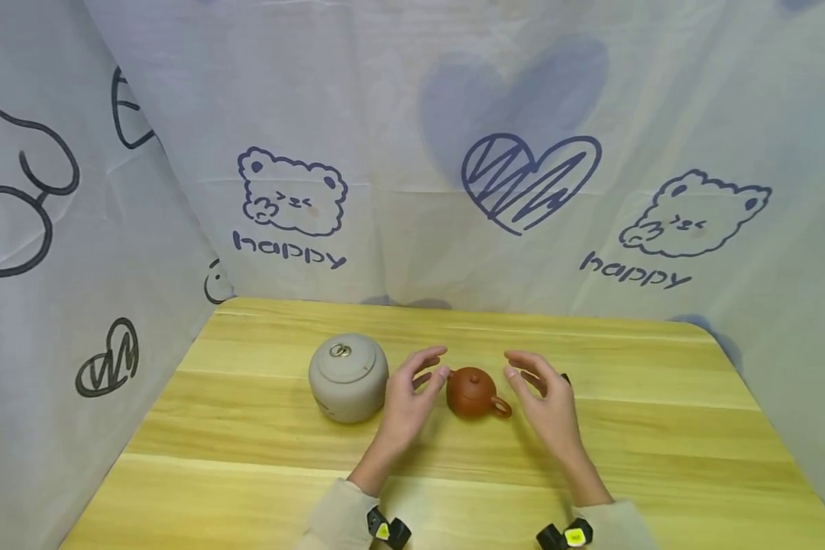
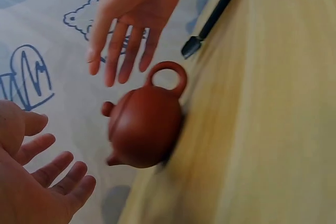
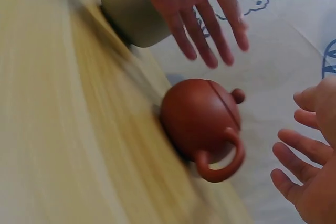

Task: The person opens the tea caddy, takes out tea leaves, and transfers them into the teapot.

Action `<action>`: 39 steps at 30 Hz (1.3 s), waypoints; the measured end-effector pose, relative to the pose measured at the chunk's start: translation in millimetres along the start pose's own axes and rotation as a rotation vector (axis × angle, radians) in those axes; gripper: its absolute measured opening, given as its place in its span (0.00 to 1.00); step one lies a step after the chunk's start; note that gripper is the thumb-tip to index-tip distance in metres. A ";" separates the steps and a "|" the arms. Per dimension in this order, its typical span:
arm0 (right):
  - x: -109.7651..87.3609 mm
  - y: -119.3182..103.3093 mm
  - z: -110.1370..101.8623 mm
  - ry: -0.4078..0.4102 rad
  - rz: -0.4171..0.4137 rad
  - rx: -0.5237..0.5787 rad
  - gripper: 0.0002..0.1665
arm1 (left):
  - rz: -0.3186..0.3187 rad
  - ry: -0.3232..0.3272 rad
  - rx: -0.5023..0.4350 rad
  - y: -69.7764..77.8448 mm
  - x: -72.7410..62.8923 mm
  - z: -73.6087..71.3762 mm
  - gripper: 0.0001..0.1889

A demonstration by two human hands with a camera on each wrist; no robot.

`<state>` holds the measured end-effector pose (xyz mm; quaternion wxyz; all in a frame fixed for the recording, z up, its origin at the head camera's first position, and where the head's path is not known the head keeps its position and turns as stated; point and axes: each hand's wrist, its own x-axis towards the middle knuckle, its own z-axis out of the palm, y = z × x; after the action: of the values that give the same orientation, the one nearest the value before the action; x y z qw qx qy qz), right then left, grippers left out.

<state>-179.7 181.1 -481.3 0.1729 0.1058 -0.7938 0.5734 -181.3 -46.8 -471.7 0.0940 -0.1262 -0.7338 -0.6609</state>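
Observation:
A reddish-brown clay teapot (image 1: 472, 393) with a knobbed lid stands upright on the wooden table, its loop handle toward the front right and its short spout toward the back left. My left hand (image 1: 410, 397) is beside the spout, fingers loosely bent and holding nothing. On the other side, my right hand (image 1: 545, 399) hovers near the handle, likewise with nothing in its fingers. Both palms face the teapot (image 2: 144, 127), and in the right wrist view a gap shows between the right fingers (image 3: 294, 153) and the pot.
Left of my left hand stands a round grey lidded jar (image 1: 348, 382) with a small ring on top. A small black-handled scoop (image 2: 212, 19) lies on the table, mostly behind my right hand in the head view. Printed cloth (image 1: 399, 153) hangs along the table's back and sides.

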 end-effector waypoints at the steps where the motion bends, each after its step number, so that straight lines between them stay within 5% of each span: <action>1: -0.6 1.5 1.5 0.003 0.004 0.015 0.16 | -0.014 -0.002 -0.003 -3.3 -0.6 2.6 0.17; 6: -2.1 7.2 9.3 0.007 0.034 0.089 0.15 | -0.079 0.003 -0.001 -15.5 -3.7 9.9 0.18; 13: -7.8 10.4 23.5 -0.027 0.204 0.163 0.20 | -0.159 -0.023 -0.066 -26.6 -4.5 12.6 0.22; 21: -9.5 16.5 37.4 -0.030 0.131 0.158 0.22 | -0.272 -0.038 -0.176 -38.3 -2.3 14.6 0.21; 39: -11.8 22.6 46.2 -0.030 0.092 0.200 0.14 | -0.356 0.020 -0.307 -49.0 -0.1 19.2 0.15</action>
<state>-184.2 144.3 -518.8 0.1232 0.0945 -0.7392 0.6554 -195.9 -32.3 -520.2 -0.0371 -0.0010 -0.6345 -0.7720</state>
